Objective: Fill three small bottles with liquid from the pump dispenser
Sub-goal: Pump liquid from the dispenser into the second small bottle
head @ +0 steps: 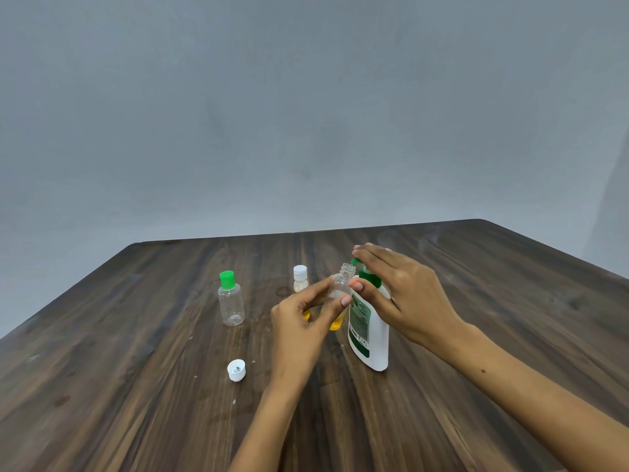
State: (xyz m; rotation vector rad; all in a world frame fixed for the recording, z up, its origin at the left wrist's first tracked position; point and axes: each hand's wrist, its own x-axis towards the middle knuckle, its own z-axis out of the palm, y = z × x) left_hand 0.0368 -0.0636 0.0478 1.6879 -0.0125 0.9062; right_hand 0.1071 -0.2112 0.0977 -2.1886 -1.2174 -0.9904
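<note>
My left hand (299,321) pinches the open small bottle (341,287) beside the dispenser (369,332); my right hand (401,294) lies flat-fingered on its pump. A loose cap (236,369) sits on the bench (136,386).

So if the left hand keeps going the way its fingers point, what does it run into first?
Probably the pump dispenser: the left hand, holding the open small bottle, points up-right toward the green pump head. Depth is unclear.

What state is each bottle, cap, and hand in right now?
Held bottle: uncapped, at the nozzle.
Green-capped bottle: capped, empty, upright.
White-capped bottle: capped, upright.
Loose cap: on the table.
Pump dispenser: upright.
Left hand: holds held bottle.
Right hand: on pump.
</note>
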